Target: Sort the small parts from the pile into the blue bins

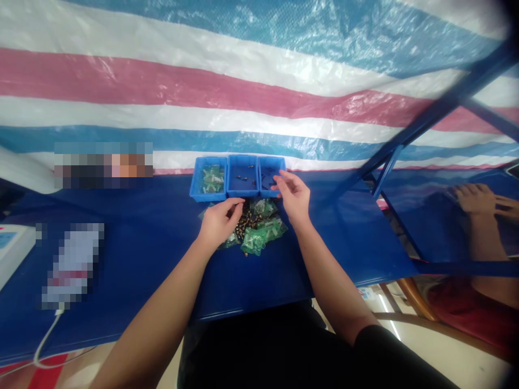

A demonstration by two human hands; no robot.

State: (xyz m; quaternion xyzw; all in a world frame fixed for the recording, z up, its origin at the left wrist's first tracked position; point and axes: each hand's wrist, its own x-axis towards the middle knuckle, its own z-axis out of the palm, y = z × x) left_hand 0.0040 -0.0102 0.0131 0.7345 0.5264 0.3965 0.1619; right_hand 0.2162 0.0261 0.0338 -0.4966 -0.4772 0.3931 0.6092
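Note:
My left hand (221, 221) is over the left side of a pile of small brass-and-dark metal parts (246, 219), thumb and forefinger pinched together. Whatever they hold is too small to make out. Over the front right of the right-hand blue bin (283, 162), my right hand (295, 197) has its fingers curled inward, the tips close together; I cannot make out what is between them. Small dark pieces lie in that bin. A few small metal parts are in the middle blue bin (242, 186). Green-tinted plastic packets (256, 240) lie around the pile.
The left blue bin (192, 186) holds more green-tinted packets. A blurred-out device with a white cable (44, 337) lies on the blue table (146, 254). At right, a blue metal frame (389, 167) stands between me and another person's hands (474, 200).

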